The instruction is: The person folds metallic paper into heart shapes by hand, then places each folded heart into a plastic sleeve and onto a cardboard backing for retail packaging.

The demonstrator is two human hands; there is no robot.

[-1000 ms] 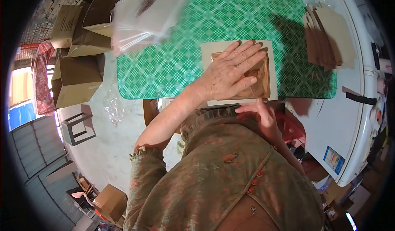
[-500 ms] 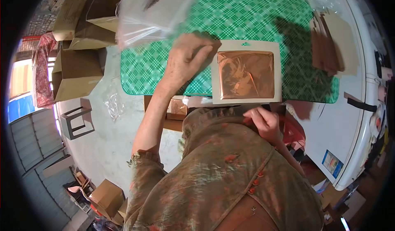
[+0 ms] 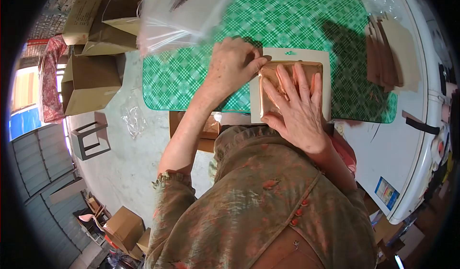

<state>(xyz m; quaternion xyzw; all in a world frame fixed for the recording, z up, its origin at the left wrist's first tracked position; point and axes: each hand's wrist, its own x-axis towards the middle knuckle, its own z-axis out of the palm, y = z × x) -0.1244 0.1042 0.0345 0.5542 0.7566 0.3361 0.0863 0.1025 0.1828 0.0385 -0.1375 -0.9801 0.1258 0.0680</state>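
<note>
A pale card (image 3: pixel 256 96) with a hang hole at its top lies at the front edge of the table. Its middle carries a shiny copper-coloured panel (image 3: pixel 314 68) that looks like film-covered foil. My right hand (image 3: pixel 301 108) rests flat on this panel, open with the fingers spread, and hides much of it. At the card's upper left edge is my left hand (image 3: pixel 232 65), its fingers curled and its thumb tip on the card. The undersides of those fingers are hidden.
Clear plastic bags (image 3: pixel 179 17) lie in a stack on the green checked tablecloth (image 3: pixel 282 15). Brown and pale card sheets (image 3: pixel 393 53) sit at the right, on a white surface (image 3: pixel 369 149). Open cardboard boxes (image 3: pixel 91 84) stand to the left, near a small stool (image 3: pixel 91 137).
My right hand has come up from my lap and spread onto the copper-coloured panel. My left hand has moved slightly right, its thumb now on the card's edge.
</note>
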